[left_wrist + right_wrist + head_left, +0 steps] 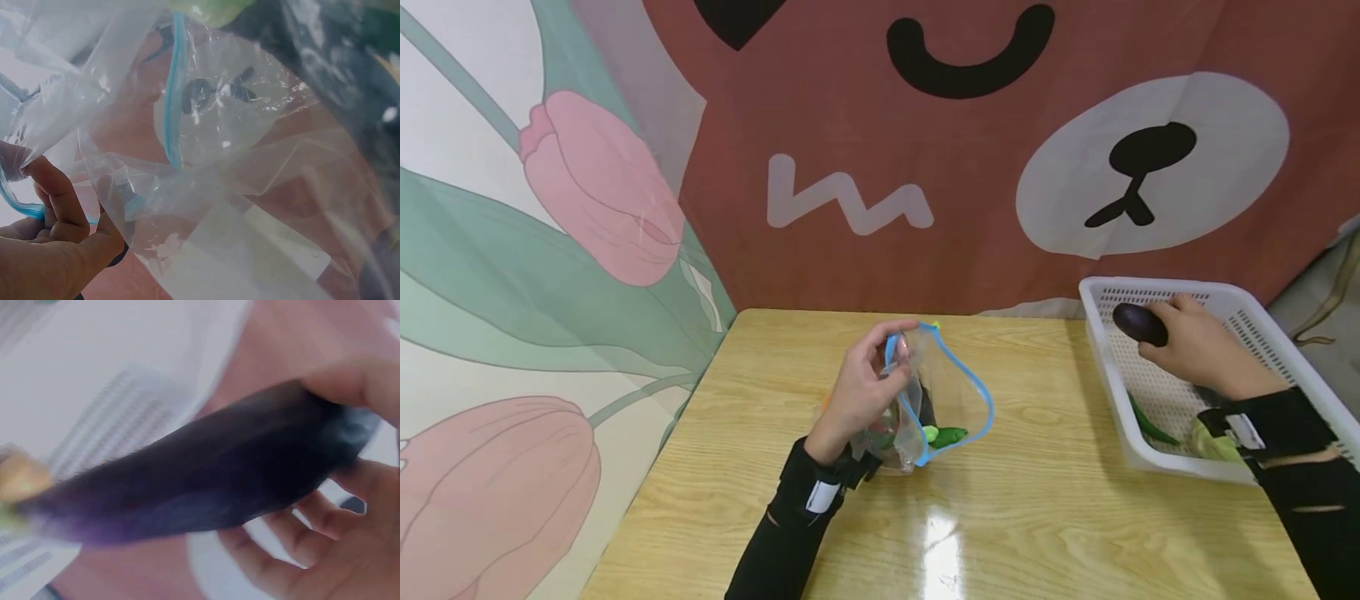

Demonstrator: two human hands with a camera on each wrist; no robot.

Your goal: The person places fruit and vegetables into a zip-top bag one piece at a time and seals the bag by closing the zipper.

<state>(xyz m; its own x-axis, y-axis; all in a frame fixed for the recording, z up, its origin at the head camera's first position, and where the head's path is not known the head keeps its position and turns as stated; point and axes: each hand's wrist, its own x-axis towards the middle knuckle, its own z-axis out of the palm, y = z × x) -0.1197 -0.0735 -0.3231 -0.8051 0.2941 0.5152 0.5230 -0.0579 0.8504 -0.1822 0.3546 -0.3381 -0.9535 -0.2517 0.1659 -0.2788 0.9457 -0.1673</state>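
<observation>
Eggplant [1138, 325] backdrop: a printed cloth [970, 258] rises behind the work, bearing a cartoon muzzle.
Tabletop [1045, 533]: pale wood, carrying the basket [1165, 285] at its right and the bag [958, 375] near its middle.
Basket: white, with slotted walls. The right sleeve [1296, 483] crosses above its near side; catching the rim could drag or tip it.
Bag: clear, blue-edged, its mouth gaping toward the basket. The film looks limp, so it could fold inward and narrow the opening; a long thing snagging on the blue edge could then pull the bag askew.
Right grip [1206, 346]: grasping the eggplant toward one end, thumb on one side and fingers on the other. The skin looks smooth and the far end is unsupported, so it could swivel or slip if the hold slackens.
Left grip [853, 396]: pinching the bag by its edge. With so little plastic held, a sharp tug could free it.
Eggplant's place: over the basket, well apart from the bag.
Pale vegetable [1213, 442]: in the basket, partly hidden by the right wrist; a dropped eggplant could knock it.
Green vegetable [951, 436]: inside the bag, near the mouth's lower edge; more tilt could let it slide out.
Chili [1150, 421]: slim, against the basket's left wall.
</observation>
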